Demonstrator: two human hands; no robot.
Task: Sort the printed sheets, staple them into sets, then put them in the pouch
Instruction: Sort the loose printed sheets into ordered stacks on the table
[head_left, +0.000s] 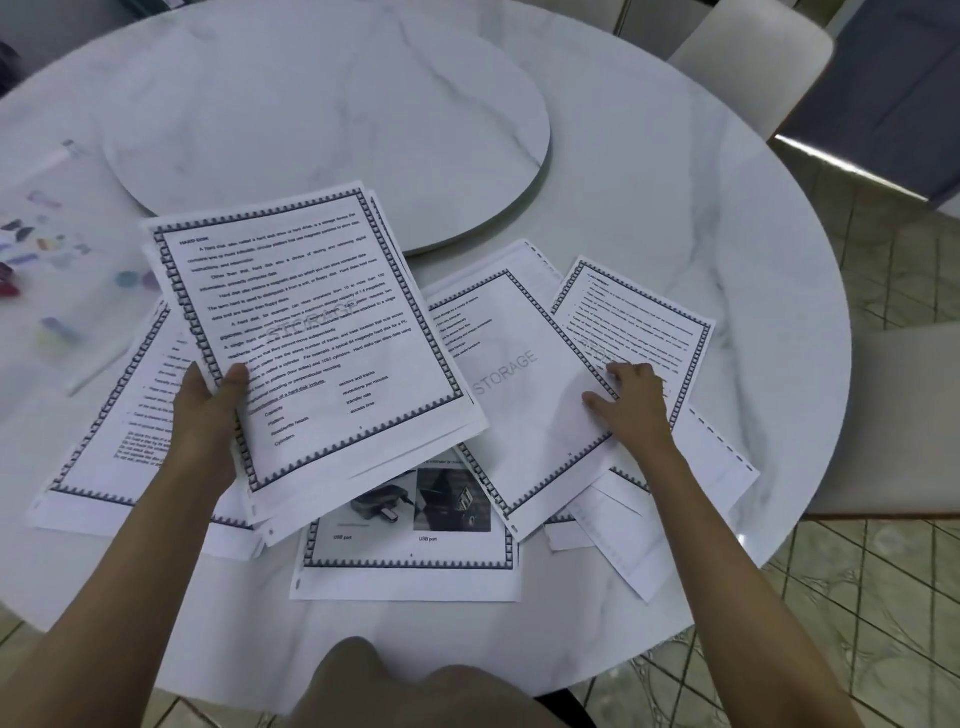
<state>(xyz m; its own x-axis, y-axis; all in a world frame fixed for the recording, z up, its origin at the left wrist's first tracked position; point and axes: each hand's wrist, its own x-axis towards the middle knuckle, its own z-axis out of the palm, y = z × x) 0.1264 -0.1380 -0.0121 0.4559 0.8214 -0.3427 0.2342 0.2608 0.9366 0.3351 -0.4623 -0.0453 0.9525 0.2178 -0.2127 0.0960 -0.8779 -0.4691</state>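
left hand (208, 415) gripping a stack of sheets (311, 322) above the near edge of the table (727, 208) | right hand (636, 402) pressing open-fingered on loose sheets (524, 395) spread there | pouch (57, 291) lying at left edge, contents blurred

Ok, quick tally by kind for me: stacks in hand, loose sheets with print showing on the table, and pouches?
Stack held in the left hand: 1
Loose sheets with print showing: 4 (more edges poke out underneath, too hidden to count)
Pouch, blurred, at the left: 1
Total: 6
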